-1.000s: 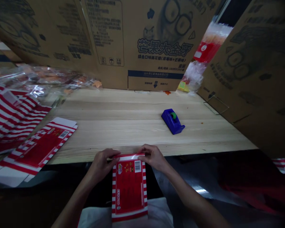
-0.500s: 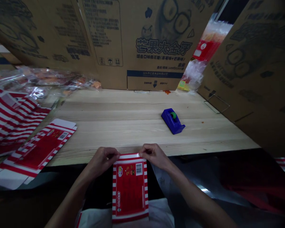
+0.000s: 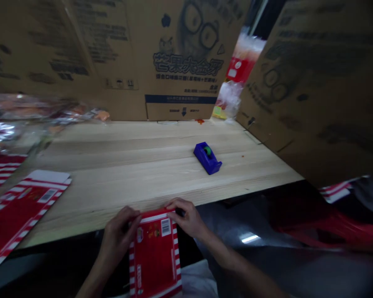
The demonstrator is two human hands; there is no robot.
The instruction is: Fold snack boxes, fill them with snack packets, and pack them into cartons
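A red box point(image 3: 157, 252) with red-and-white striped edges and a barcode rests at my lap, its top end at the table's front edge. My left hand point(image 3: 122, 228) pinches its upper left corner between thumb and fingers. At the upper right corner, my right hand point(image 3: 186, 217) grips the top edge close to the barcode. Both hands hold the same box, and its underside is hidden. Beyond them on the table sits a blue tape dispenser point(image 3: 207, 159) with a green roll core.
More flat red-striped boxes point(image 3: 23, 207) lie at the left. Clear bags of orange pieces point(image 3: 49, 109) are behind them. Large cardboard cartons point(image 3: 180, 62) wall the back and right of the wooden table point(image 3: 118, 161). A red bag point(image 3: 239, 68) stands between cartons.
My view has swung to the right, so everything sits further left. My fingers have shifted at the box's top end, where a red edge now shows above the white band.
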